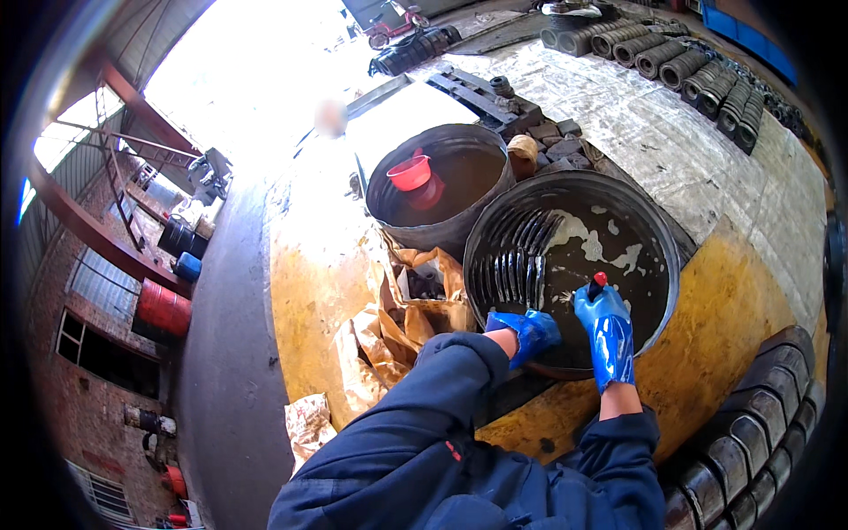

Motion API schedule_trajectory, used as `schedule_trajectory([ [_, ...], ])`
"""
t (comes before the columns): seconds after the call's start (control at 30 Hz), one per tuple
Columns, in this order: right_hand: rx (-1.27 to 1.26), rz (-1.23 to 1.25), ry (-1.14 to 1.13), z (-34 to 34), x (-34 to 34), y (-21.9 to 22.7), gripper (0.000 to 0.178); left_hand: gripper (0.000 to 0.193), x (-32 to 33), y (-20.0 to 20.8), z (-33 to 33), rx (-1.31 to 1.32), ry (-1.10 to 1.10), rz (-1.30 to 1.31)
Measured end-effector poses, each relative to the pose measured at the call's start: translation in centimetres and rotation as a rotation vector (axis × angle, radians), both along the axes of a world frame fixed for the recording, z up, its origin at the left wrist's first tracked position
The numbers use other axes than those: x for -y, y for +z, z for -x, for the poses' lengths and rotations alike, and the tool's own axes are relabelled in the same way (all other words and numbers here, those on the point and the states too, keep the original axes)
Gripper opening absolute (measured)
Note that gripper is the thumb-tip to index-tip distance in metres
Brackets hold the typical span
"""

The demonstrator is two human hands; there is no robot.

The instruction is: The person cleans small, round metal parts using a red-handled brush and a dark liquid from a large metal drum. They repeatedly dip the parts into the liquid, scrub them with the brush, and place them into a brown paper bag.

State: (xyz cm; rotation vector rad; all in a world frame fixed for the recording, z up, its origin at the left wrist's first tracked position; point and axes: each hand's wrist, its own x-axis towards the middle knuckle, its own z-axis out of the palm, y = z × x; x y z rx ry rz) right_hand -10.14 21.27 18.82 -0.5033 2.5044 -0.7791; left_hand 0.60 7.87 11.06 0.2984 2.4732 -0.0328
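Gripping a red-ended tool, the person's right hand, in a long blue glove, is clamped around it above the near half of a round dark tub. Pale bristle-like strands show just left of that fist; cannot tell whether they belong to the tool. Left hand, same glove type, is at the tub's near-left side; fingers partly hidden, so cannot tell whether it holds anything. Dark ridged parts lie in curved rows inside the tub, along its left side, beyond the left hand. Murky liquid bears pale foam. Adjoining second tub: red basin inside. Brown paper sacks sit left of the hands.
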Motion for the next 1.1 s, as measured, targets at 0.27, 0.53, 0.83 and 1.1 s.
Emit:
schedule_trajectory([
  [0.27, 0.080, 0.037, 0.035, -1.3, 1.1, 0.8, 0.039, 0.033, 4.5, -5.5, -2.4, 0.063, 0.046, -0.032],
  [0.53, 0.047, 0.077, -0.015, -0.5, 0.3, 0.1, 0.038, 0.031, 1.5, 3.8, -3.6, 0.175, 0.396, 0.088],
  [0.83, 0.060, 0.053, 0.067, -1.0, 1.2, 0.6, 0.037, 0.024, 6.9, -12.0, -4.4, 0.025, 0.496, -0.733],
  [1.1, 0.058, 0.054, 0.041, -1.0, 1.3, 0.2, 0.035, 0.026, 5.7, -13.1, -3.8, -0.039, 0.369, -0.652],
])
